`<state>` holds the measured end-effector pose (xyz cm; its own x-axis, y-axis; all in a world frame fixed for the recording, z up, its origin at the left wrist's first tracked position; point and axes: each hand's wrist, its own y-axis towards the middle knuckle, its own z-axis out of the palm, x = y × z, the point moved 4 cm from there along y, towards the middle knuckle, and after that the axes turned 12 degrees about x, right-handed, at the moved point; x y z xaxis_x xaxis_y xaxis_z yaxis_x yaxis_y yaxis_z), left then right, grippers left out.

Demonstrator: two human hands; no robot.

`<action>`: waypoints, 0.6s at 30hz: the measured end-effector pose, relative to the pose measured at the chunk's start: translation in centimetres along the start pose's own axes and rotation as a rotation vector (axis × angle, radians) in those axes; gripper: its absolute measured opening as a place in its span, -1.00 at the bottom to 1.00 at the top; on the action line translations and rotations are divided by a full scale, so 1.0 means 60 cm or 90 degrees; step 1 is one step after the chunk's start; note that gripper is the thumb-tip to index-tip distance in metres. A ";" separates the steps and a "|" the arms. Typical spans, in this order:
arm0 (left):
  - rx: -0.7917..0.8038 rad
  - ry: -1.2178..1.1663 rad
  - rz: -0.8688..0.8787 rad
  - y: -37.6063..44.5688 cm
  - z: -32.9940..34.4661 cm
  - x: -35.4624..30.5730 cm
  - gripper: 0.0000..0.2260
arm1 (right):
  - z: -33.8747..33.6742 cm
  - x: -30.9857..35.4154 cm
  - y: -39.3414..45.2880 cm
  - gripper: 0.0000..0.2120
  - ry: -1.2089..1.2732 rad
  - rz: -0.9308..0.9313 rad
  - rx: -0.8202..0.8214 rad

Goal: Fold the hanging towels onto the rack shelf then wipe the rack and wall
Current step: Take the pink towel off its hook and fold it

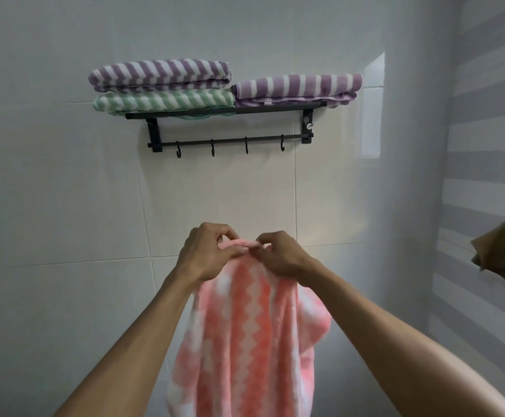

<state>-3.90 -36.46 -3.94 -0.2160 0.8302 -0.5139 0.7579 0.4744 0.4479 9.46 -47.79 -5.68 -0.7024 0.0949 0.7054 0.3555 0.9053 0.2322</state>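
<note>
Head view, looking at a tiled wall (64, 191). Closest are two bare arms reaching forward. Both hands hold a pink towel (245, 326) with white zigzag stripes. The left hand (209, 254) pinches the top edge of the pink towel with curled fingers. The right hand (284, 255) pinches the same edge just beside it, and the two hands almost touch. The rest of the pink towel hangs down loose between the arms, and looks a bit blurry.

Farther off and higher up, a black rack (230, 111) is fixed to the wall. Four hooks (212, 152) hang from its lower bar. Three folded towels lie on the shelf. A green towel (164, 102) sits on the left, with a purple towel (161, 74) stacked on top of it. A second purple towel (297, 87) lies on the right, touching the stack.

Off to the right, a brown cloth (500, 254) hangs on the striped side wall.
</note>
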 end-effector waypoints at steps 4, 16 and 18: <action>0.040 0.091 -0.121 -0.024 -0.011 0.048 -0.70 | -0.051 -0.013 0.002 -0.83 0.041 0.053 -0.137; -0.171 -0.371 -0.270 -0.065 -0.015 0.130 -0.65 | -0.115 -0.048 0.001 -0.83 0.120 0.158 -0.181; -0.198 -0.428 -0.291 -0.062 -0.016 0.134 -0.64 | -0.123 -0.057 0.000 -0.81 0.136 0.181 -0.201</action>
<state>-9.05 -31.27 -9.07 0.0257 0.2373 -0.9711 0.4613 0.8590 0.2221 16.42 -51.18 -3.12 -0.4188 0.2033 0.8850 0.7091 0.6821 0.1789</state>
